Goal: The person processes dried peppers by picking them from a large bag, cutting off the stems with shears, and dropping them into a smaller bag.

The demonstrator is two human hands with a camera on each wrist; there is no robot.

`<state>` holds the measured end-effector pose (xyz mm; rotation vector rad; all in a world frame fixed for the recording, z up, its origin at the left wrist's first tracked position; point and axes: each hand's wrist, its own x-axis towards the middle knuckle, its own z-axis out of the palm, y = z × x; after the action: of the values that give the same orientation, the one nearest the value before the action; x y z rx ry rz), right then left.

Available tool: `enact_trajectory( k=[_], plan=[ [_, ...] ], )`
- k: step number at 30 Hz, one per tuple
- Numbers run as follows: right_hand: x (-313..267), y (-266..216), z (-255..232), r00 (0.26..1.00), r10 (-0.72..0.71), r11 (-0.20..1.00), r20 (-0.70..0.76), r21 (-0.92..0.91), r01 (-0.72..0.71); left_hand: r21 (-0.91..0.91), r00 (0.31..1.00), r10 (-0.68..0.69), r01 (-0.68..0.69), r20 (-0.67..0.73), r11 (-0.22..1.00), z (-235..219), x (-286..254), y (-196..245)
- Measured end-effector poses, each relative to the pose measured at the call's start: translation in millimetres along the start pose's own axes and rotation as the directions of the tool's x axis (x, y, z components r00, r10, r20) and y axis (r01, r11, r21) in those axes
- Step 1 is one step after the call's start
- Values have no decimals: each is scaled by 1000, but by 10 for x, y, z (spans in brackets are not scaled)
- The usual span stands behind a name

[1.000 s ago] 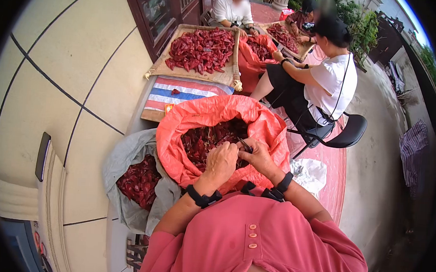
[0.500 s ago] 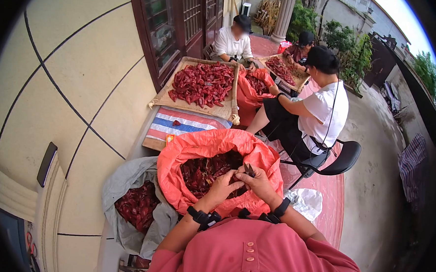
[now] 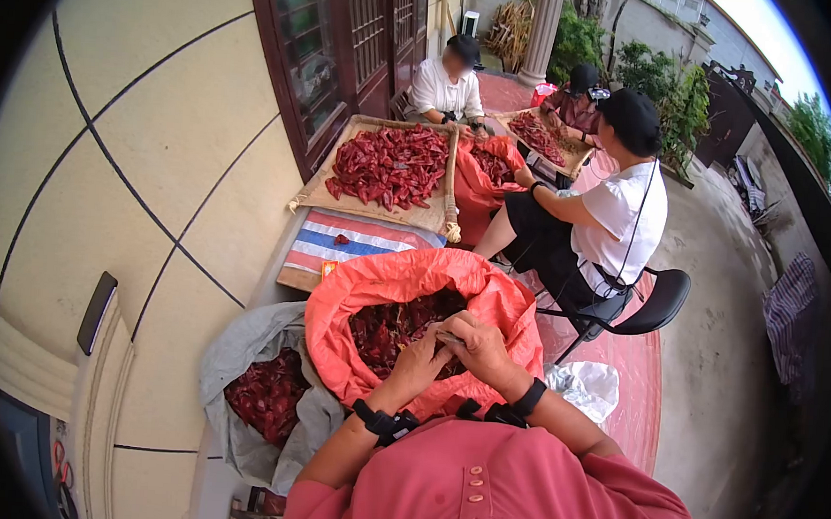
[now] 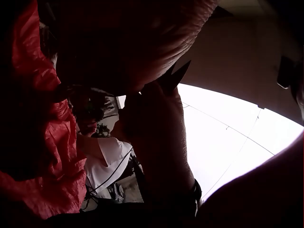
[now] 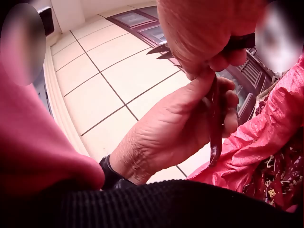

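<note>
Both hands meet over the near rim of an open red woven sack point(image 3: 338, 298) holding dried red chilies. My left hand point(image 3: 417, 365) pinches one long dark-red chili point(image 5: 216, 130), which hangs down along its fingers in the right wrist view. Close against it, my right hand point(image 3: 479, 350) grips a pair of scissors point(image 5: 162, 51). Their pointed blades stick out past that hand, and a dark handle shows at its other side. The left wrist view is very dark, with the scissor blades point(image 4: 180, 76) outlined near the right hand.
A grey sack point(image 3: 232, 344) of chilies stands at the left. Beyond the red sack lie a striped sheet point(image 3: 318, 240) and a woven tray point(image 3: 320, 198) heaped with chilies. People sit further back, one on a black folding chair point(image 3: 657, 305). White plastic point(image 3: 585, 386) lies at the right.
The view has tilted up since the first frame. My hands stay together over the sack; the right hand has turned, and the blades that stood up beyond it half a second ago are now mostly hidden.
</note>
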<state>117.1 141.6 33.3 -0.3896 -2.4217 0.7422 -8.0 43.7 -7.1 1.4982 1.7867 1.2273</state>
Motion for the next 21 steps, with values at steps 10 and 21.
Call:
enact_trajectory(
  k=[10,21],
  plan=[
    [16,-58,168,946,324,721,-26,654,-229,-290,999,-32,38,23,956,-128,-6,72],
    [-102,251,135,698,323,-281,639,769,-574,-238,973,89,-37,214,971,-289,-65,-16]
  ],
)
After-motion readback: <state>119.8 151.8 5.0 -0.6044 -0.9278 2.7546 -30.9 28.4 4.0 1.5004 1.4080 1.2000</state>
